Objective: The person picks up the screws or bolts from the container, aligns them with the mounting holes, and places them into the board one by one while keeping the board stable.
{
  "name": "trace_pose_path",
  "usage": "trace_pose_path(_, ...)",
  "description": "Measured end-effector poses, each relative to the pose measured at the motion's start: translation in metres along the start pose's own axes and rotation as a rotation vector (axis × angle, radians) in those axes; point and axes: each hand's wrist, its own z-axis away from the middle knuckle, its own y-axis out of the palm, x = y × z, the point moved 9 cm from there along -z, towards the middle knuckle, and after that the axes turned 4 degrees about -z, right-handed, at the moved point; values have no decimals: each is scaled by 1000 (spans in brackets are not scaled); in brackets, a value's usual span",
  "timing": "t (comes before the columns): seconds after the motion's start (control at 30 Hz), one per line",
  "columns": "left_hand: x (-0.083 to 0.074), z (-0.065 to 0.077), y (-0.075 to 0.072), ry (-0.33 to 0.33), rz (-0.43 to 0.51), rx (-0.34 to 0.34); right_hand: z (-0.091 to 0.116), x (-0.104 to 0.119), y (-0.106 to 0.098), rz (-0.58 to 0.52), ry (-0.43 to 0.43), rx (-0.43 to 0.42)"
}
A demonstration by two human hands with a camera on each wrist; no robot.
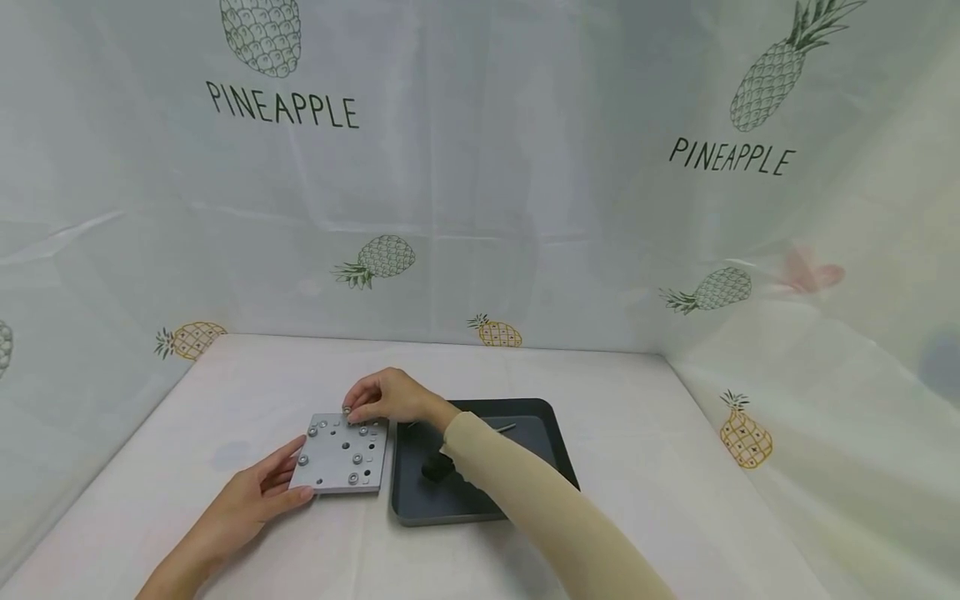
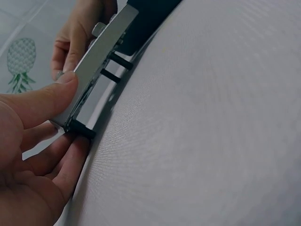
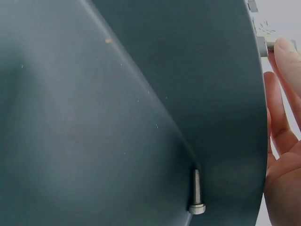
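A flat silver metal plate, with holes and several socket head screws standing in it, sits left of the tray. My left hand holds its near-left corner, the thumb along the edge and the fingers underneath. Over the plate's far edge, my right hand pinches a socket head screw between thumb and fingers. In the left wrist view the plate appears edge-on, and dark screw shanks stick out from its underside.
Right of the plate stands a dark shallow tray, partly covered by my right sleeve. It holds a black object, a thin metal rod and a loose screw. Behind the table hangs a pineapple-print curtain.
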Motion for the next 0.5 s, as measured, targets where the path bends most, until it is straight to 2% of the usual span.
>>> trace_pose_path(0.5,-1,1,1,12,0,0,0,0,4,47,-2,7)
